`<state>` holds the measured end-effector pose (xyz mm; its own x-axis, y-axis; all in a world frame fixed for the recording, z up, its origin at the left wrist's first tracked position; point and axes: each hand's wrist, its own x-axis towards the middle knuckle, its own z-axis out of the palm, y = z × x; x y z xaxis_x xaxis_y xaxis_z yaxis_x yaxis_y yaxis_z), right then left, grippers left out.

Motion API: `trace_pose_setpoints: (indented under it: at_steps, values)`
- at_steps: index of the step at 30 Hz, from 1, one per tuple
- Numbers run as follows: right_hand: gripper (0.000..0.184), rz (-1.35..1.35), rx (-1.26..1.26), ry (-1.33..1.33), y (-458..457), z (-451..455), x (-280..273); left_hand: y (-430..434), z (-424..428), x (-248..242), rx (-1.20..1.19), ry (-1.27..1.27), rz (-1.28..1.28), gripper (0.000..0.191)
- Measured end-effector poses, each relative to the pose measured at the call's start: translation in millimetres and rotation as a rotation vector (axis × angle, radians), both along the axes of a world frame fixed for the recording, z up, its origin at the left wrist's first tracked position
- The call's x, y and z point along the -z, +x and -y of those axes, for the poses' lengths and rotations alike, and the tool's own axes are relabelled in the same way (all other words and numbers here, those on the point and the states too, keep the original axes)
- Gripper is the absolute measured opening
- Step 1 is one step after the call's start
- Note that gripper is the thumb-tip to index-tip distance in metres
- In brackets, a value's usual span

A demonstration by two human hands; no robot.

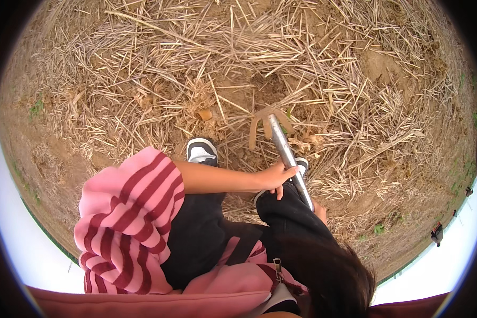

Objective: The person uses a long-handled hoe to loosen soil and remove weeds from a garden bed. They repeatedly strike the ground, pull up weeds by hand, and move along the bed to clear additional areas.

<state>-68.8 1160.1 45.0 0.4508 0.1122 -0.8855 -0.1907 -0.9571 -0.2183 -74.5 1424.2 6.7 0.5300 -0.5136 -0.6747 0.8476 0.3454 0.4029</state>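
Note:
My left hand point(277, 176) reaches across from the left and grips the metal handle point(285, 149) of a rake-like hand tool, around the middle of its visible length. The tool's rusty, flat-tined head point(268, 121) is at the handle's far end, just above the straw and soil beyond my shoes or touching it; I cannot tell which. Near the handle's close end is my right hand point(320, 212), partly hidden behind the handle and my dark trouser leg. Its fingers seem to be around the handle, though the grip itself is mostly hidden.
Dry straw stalks point(278, 51) lie over brown soil. Two black-and-white shoes point(202, 151) stand below the tool head, the right one partly covered by the handle. An orange-brown lump point(205, 115) lies left of the tool. A person point(437, 233) is far off at the right edge.

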Motion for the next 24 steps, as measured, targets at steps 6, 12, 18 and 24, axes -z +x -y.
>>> trace_pose_setpoints:
  at_steps: [6, 12, 18, 24]
  values:
    - [0.018, 0.322, -0.083, 0.292, 61.1, -37.5, 5.4, 44.3, -29.7, -13.8, -0.304, 0.057, 0.334, 0.038]
    - [0.033, -0.083, -0.027, 0.097, 41.2, -49.7, 11.4, 37.5, -27.7, 7.3, -0.154, 0.167, -0.008, 0.046]
    - [0.037, -0.172, 0.018, 0.054, 5.4, 16.9, -9.8, -20.6, 19.5, 9.7, -0.001, -0.008, -0.115, 0.054]
    - [0.038, 0.007, -0.095, 0.080, 13.2, 14.8, -27.0, -10.6, 10.3, -25.2, -0.098, -0.114, 0.036, 0.047]
